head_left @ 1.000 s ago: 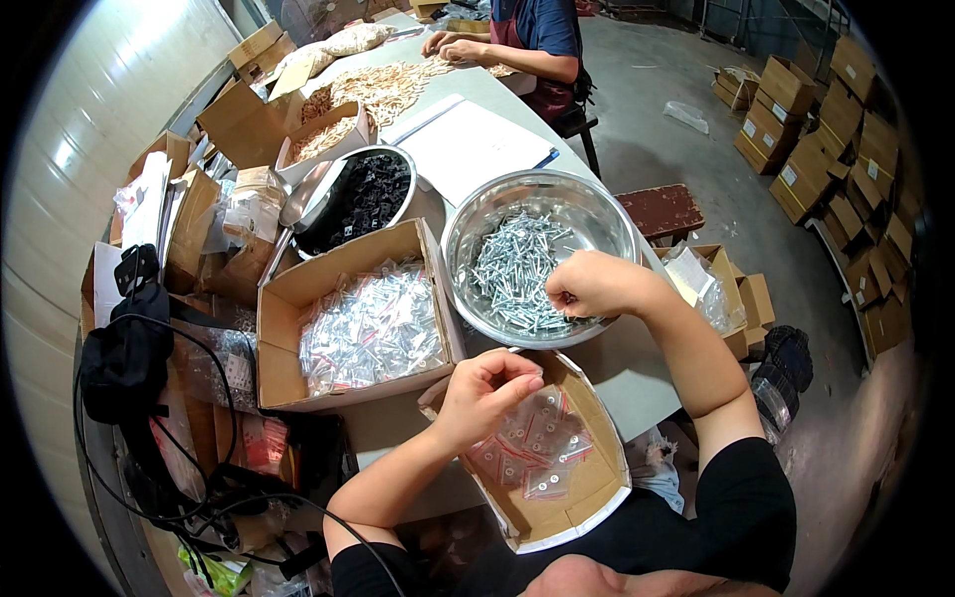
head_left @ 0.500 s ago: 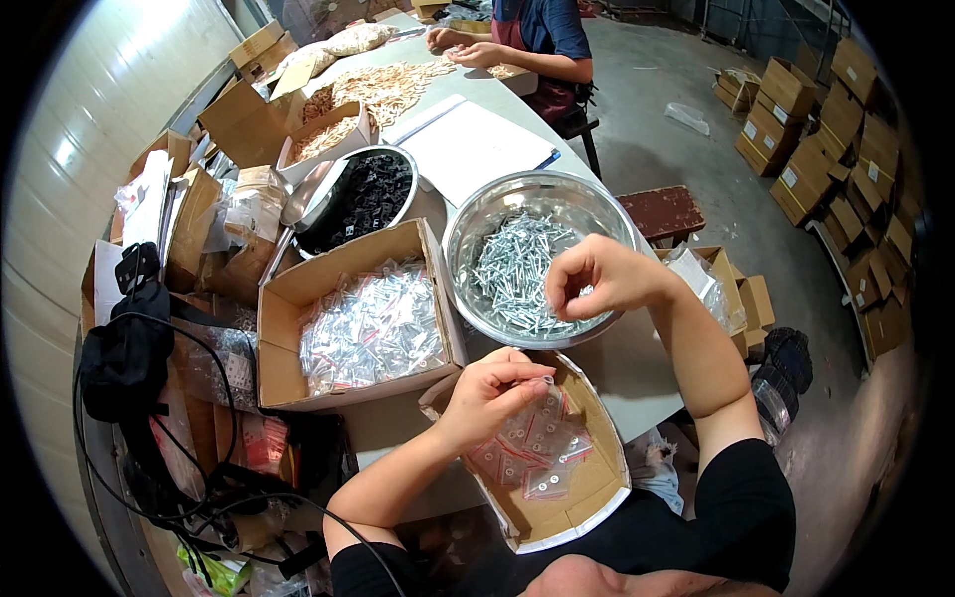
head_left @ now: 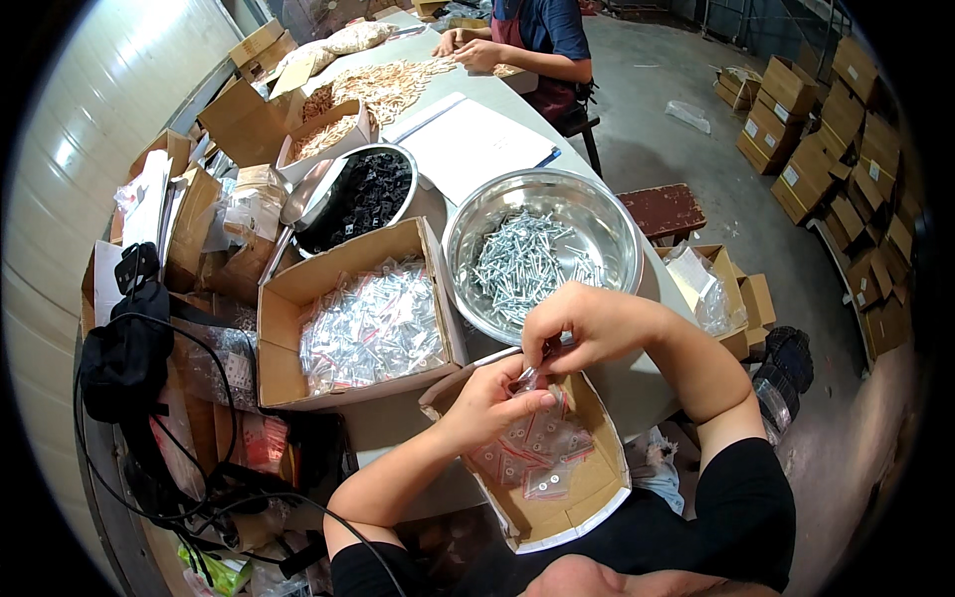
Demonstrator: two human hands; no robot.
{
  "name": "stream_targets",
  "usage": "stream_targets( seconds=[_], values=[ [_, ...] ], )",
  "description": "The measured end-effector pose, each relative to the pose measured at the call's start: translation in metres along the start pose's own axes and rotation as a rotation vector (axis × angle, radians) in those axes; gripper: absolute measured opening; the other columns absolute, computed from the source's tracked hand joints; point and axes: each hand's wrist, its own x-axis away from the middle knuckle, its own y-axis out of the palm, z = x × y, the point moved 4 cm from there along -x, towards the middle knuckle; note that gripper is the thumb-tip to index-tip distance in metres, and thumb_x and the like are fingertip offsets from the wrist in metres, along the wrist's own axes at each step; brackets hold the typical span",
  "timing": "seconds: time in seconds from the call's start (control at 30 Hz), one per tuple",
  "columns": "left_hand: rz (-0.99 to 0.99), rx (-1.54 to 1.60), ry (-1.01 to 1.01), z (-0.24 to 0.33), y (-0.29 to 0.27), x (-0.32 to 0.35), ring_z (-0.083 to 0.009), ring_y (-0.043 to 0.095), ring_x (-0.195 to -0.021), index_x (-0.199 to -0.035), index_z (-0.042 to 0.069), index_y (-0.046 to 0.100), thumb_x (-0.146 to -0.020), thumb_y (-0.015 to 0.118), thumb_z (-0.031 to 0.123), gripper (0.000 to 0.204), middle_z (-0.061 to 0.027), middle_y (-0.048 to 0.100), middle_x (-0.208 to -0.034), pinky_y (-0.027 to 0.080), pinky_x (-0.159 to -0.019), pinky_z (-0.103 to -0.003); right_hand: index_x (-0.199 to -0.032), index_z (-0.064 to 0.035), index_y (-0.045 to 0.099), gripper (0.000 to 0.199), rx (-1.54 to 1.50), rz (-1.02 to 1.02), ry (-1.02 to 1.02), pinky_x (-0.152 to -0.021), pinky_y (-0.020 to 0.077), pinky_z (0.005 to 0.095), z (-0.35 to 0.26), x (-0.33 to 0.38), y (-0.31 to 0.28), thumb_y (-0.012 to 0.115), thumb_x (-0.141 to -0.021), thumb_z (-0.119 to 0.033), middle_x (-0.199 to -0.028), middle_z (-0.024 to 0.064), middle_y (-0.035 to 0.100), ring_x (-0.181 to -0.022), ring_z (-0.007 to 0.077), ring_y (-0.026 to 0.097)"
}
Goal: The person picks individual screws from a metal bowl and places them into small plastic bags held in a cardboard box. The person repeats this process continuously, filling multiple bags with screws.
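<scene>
Head view: steel bowl (head_left: 609,227), carton (head_left: 282,328) close by the hands (head_left: 589,325)

Glossy pale wall (head_left: 60,189) at left, grey floor (head_left: 637,119) and red-brown bench (head_left: 663,211) right.

Glare spots the pale wall (head_left: 109,119) inside black fisheye edges.

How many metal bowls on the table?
2: wide bowl of screws beyond the right hand; second bowl of black parts behind the cardboard box of bags. Others may be hidden.
</scene>
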Motion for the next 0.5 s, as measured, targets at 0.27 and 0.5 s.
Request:
stream_targets(
  seconds=[0.27, 0.5],
  values=[
    [-0.013, -0.109, 0.015, -0.009, -0.002, 0.0, -0.0087, 0.059, -0.093, -0.104, 0.0, 0.065, -0.081, 0.077, 0.009, 0.027, -0.003, 0.066, -0.101, 0.048, -0.082, -0.025, -0.091, -0.0034, 0.067, 0.017, 0.129, 0.011, -0.21, -0.067, 0.051, 0.0342, -0.011, -0.002, 0.019, 0.071, -0.075, -0.003, -0.085, 0.0116, 0.063, -0.077, 0.0279, 0.064],
    [0.024, -0.166, 0.175, -0.002, -0.005, 0.001, -0.0098, 0.06, -0.089, -0.101, 0.001, 0.066, -0.078, 0.08, 0.012, 0.029, -0.0028, 0.066, -0.095, 0.049, -0.081, -0.026, -0.094, -0.0041, 0.067, 0.019, 0.048, 0.032, -0.169, -0.071, 0.0509, 0.0323, -0.018, -0.003, 0.017, 0.072, -0.076, -0.006, -0.099, 0.0122, 0.059, -0.081, 0.0259, 0.061]
  ],
)
